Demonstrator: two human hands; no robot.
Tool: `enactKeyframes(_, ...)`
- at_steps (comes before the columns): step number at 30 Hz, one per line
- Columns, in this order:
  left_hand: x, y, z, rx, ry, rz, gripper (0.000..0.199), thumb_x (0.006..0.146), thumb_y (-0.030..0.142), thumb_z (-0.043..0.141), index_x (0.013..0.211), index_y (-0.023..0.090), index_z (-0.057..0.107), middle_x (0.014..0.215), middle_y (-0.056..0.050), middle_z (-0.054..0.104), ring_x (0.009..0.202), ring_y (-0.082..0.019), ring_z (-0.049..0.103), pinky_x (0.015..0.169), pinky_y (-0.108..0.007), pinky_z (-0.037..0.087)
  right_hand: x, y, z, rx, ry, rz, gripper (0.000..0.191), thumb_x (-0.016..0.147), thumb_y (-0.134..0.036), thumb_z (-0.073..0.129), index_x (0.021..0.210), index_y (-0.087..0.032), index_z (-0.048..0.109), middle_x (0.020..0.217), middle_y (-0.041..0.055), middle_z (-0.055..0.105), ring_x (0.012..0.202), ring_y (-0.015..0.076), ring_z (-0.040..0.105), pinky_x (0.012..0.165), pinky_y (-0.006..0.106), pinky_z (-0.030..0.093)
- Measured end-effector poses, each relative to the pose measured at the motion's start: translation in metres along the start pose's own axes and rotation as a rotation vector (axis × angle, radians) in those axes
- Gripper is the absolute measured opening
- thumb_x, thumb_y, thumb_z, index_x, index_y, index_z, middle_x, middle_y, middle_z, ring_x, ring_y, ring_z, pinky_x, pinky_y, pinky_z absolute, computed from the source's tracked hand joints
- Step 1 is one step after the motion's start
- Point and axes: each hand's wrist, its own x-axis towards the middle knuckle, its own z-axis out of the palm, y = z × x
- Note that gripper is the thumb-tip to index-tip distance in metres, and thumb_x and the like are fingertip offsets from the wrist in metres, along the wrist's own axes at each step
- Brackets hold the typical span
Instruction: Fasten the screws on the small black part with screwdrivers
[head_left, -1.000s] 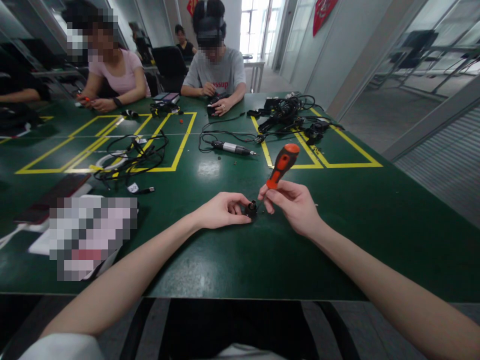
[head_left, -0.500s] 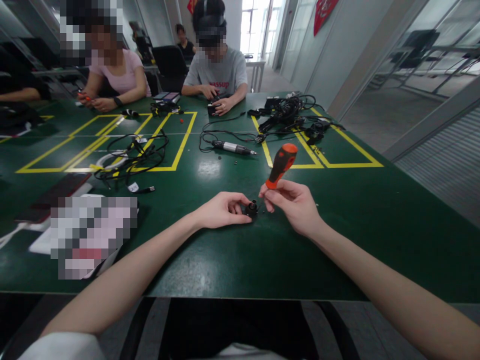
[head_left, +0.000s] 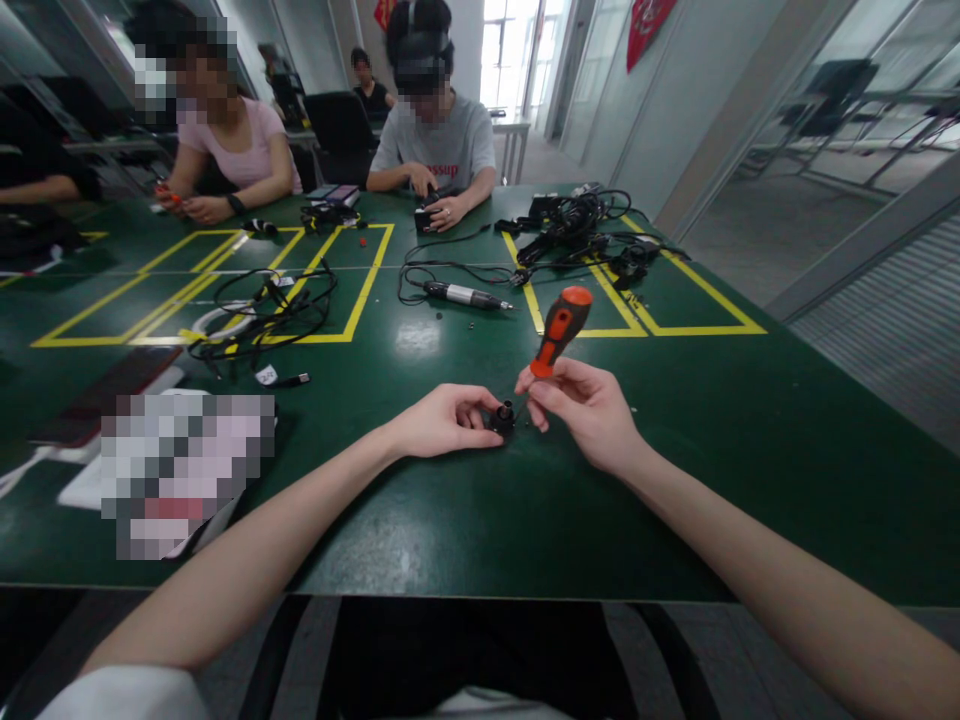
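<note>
A small round black part (head_left: 503,418) stands on the green table, pinched between the thumb and fingers of my left hand (head_left: 450,420). My right hand (head_left: 589,408) holds an orange and black screwdriver (head_left: 561,330) by the lower end of its handle, with the handle pointing up. The thin shaft slants down toward the right side of the black part; whether its tip touches is too small to tell. A tiny dark piece lies on the table between the part and my right hand.
Beyond my hands lies a pen-shaped tool (head_left: 465,296) with a cable. Tangled black cables (head_left: 577,235) lie at the back right, more cables (head_left: 262,315) at the left. A phone (head_left: 109,395) lies far left. Two people (head_left: 439,145) work across the table (head_left: 750,430).
The screwdriver's handle has turned in my right hand and shifted slightly left, and my right fingers have moved a little. My left hand and the black part stay in place.
</note>
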Motion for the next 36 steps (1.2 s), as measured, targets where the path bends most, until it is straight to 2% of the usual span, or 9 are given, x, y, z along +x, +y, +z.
enactKeyframes(6, -0.0006, 0.0018, -0.0001, 0.018, -0.004, -0.015, 0.032, 0.076, 0.033, 0.083, 0.096, 0.014, 0.065, 0.068, 0.005, 0.065, 0.060, -0.008, 0.058, 0.061, -0.022, 0.045, -0.0012, 0.0043, -0.0009, 0.046, -0.045, -0.010, 0.035, 0.088, -0.054, 0.079, 0.095, -0.022, 0.070, 0.075, 0.0009, 0.073, 0.054, 0.0129, 0.062, 0.051, 0.028, 0.054)
enactKeyframes(10, -0.0006, 0.0015, -0.0002, 0.019, -0.002, -0.005, 0.033, 0.076, 0.034, 0.083, 0.096, 0.015, 0.066, 0.068, 0.005, 0.065, 0.060, -0.008, 0.058, 0.061, -0.022, 0.044, -0.0009, 0.0040, -0.0007, 0.024, -0.023, -0.011, 0.037, 0.088, -0.055, 0.080, 0.090, -0.023, 0.062, 0.071, -0.0003, 0.073, 0.052, 0.0126, 0.061, 0.052, 0.028, 0.055)
enactKeyframes(16, 0.0000, -0.0012, -0.0001, -0.003, -0.007, 0.004, 0.034, 0.075, 0.034, 0.083, 0.098, 0.014, 0.067, 0.067, 0.005, 0.065, 0.059, -0.008, 0.058, 0.060, -0.022, 0.044, -0.0001, 0.0032, -0.0013, 0.005, -0.002, -0.018, 0.034, 0.087, -0.053, 0.081, 0.087, -0.021, 0.071, 0.080, 0.0025, 0.074, 0.053, 0.0116, 0.060, 0.050, 0.029, 0.054)
enactKeyframes(21, -0.0001, -0.0013, -0.0003, 0.021, -0.001, -0.008, 0.035, 0.075, 0.034, 0.083, 0.098, 0.014, 0.066, 0.067, 0.005, 0.065, 0.059, -0.008, 0.058, 0.061, -0.022, 0.045, -0.0013, 0.0046, -0.0010, 0.029, -0.029, -0.025, 0.036, 0.086, -0.056, 0.081, 0.091, -0.022, 0.071, 0.075, 0.0011, 0.073, 0.054, 0.0131, 0.062, 0.052, 0.029, 0.055)
enactKeyframes(25, 0.0001, -0.0016, -0.0003, 0.026, 0.002, -0.006, 0.034, 0.075, 0.034, 0.083, 0.097, 0.015, 0.066, 0.067, 0.005, 0.064, 0.059, -0.008, 0.058, 0.061, -0.022, 0.045, -0.0020, 0.0022, -0.0008, -0.029, -0.004, -0.024, 0.036, 0.082, -0.054, 0.085, 0.080, -0.022, 0.069, 0.070, 0.0010, 0.072, 0.055, 0.0136, 0.061, 0.053, 0.029, 0.056)
enactKeyframes(31, -0.0004, -0.0027, 0.0001, 0.024, -0.003, 0.014, 0.032, 0.077, 0.033, 0.082, 0.099, 0.014, 0.068, 0.069, 0.004, 0.065, 0.061, -0.008, 0.059, 0.060, -0.021, 0.043, -0.0014, 0.0017, -0.0012, -0.017, -0.027, -0.012, 0.039, 0.087, -0.059, 0.078, 0.080, -0.021, 0.074, 0.068, 0.0010, 0.068, 0.052, 0.0132, 0.059, 0.051, 0.030, 0.053)
enactKeyframes(36, -0.0011, -0.0015, 0.0006, 0.033, 0.010, -0.009, 0.032, 0.077, 0.033, 0.083, 0.096, 0.014, 0.067, 0.067, 0.005, 0.064, 0.060, -0.009, 0.059, 0.062, -0.022, 0.045, -0.0044, 0.0048, 0.0013, 0.028, -0.007, -0.031, 0.033, 0.086, -0.053, 0.081, 0.093, -0.022, 0.071, 0.075, 0.0013, 0.074, 0.055, 0.0134, 0.062, 0.054, 0.029, 0.055)
